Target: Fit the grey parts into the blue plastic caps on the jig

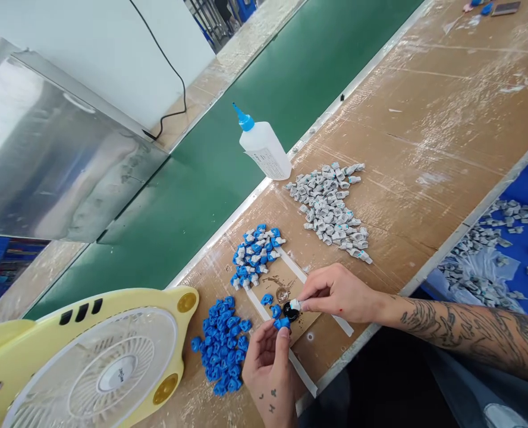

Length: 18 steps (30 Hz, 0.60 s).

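Note:
My left hand (pixel 270 365) pinches a small blue plastic part (pixel 282 323) between thumb and fingertips. In my right hand (pixel 335 291) a small pale grey plastic part (pixel 295 304) is held just over a round black dish (pixel 291 311). The two held parts are close together but apart. Two loose blue pieces (pixel 267 299) lie beside the dish on a taped-down brown board (pixel 308 321). Left of my left hand is a heap of blue parts (pixel 223 345). Beyond the board sits a pile of joined blue and grey pieces (pixel 255 254).
A heap of grey parts (pixel 333 208) lies farther back, near a white squeeze bottle (pixel 266 148) with a blue nozzle. A yellow fan (pixel 112 362) stands at left. A green belt (pixel 246 148) runs behind the table. More grey parts (pixel 482 255) lie on blue material at right.

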Each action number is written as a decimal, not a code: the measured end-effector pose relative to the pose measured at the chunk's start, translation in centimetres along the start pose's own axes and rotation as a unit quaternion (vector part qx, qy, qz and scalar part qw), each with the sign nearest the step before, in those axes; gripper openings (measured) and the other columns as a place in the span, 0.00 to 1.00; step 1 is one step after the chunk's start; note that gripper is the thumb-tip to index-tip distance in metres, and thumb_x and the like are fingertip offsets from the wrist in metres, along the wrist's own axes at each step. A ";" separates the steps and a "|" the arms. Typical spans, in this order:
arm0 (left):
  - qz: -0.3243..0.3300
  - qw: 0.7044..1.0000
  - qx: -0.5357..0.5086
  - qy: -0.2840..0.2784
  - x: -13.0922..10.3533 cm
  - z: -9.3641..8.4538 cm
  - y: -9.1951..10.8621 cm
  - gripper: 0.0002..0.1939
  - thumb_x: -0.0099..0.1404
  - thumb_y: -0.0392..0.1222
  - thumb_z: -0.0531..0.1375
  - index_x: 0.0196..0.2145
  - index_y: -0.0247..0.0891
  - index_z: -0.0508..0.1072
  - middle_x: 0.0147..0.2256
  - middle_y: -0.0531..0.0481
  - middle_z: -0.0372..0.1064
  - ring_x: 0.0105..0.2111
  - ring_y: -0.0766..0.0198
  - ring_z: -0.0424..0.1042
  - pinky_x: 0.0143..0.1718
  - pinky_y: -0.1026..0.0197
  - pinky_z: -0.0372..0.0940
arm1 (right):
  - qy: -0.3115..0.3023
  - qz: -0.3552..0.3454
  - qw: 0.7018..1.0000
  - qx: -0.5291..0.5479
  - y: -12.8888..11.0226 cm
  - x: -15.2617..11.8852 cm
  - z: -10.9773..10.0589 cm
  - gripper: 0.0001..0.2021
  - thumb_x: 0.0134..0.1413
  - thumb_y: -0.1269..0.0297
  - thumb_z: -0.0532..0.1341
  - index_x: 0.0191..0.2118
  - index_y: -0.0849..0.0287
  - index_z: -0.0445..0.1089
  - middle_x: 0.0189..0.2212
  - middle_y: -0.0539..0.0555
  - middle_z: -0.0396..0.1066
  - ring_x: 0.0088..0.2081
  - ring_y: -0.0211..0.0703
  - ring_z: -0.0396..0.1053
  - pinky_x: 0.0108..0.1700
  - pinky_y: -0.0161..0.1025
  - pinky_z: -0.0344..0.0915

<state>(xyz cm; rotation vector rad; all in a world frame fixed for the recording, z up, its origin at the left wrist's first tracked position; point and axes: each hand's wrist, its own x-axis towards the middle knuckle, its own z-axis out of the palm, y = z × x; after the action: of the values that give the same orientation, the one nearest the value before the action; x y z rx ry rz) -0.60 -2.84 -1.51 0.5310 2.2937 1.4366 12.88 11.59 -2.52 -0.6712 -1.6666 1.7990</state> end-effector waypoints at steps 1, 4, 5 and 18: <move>-0.009 1.000 -0.027 -0.002 0.0 0.0 -0.1 0.17 0.49 0.50 0.73 0.33 0.37 0.79 0.28 0.49 0.79 0.26 0.60 0.78 0.28 0.63 0.73 | 0.002 -0.009 1.000 0.013 0.0 -0.1 0.5 0.03 0.52 0.68 0.69 0.31 0.59 0.82 0.30 0.53 0.80 0.31 0.39 0.76 0.35 0.31 0.69; -0.029 0.994 -0.106 -0.012 0.1 0.3 0.1 0.19 0.47 0.52 0.74 0.32 0.37 0.78 0.26 0.50 0.77 0.24 0.61 0.76 0.26 0.62 0.72 | 0.001 -0.052 0.999 0.015 0.1 -0.3 1.7 0.05 0.56 0.66 0.68 0.33 0.60 0.82 0.30 0.54 0.80 0.31 0.39 0.77 0.35 0.31 0.70; -0.035 0.991 -0.125 -0.015 0.2 0.4 0.2 0.20 0.45 0.52 0.75 0.31 0.37 0.77 0.26 0.49 0.77 0.23 0.62 0.76 0.26 0.62 0.72 | 0.001 -0.069 0.998 0.004 0.1 -0.4 2.0 0.06 0.57 0.65 0.67 0.33 0.60 0.82 0.30 0.54 0.80 0.31 0.39 0.77 0.35 0.31 0.71; -0.098 0.956 -0.265 -0.076 0.9 0.3 1.7 0.21 0.40 0.51 0.78 0.27 0.37 0.77 0.20 0.52 0.72 0.19 0.67 0.70 0.22 0.66 0.68 | -0.045 -0.218 0.964 -0.144 -1.3 0.8 2.8 0.10 0.64 0.66 0.63 0.34 0.62 0.80 0.29 0.55 0.79 0.30 0.37 0.76 0.35 0.29 0.72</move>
<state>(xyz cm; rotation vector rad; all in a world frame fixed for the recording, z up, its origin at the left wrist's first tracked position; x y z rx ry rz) -1.01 -1.50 -0.16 0.2307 1.6847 1.7456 10.42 10.27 -0.94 -0.3054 -1.9761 1.3072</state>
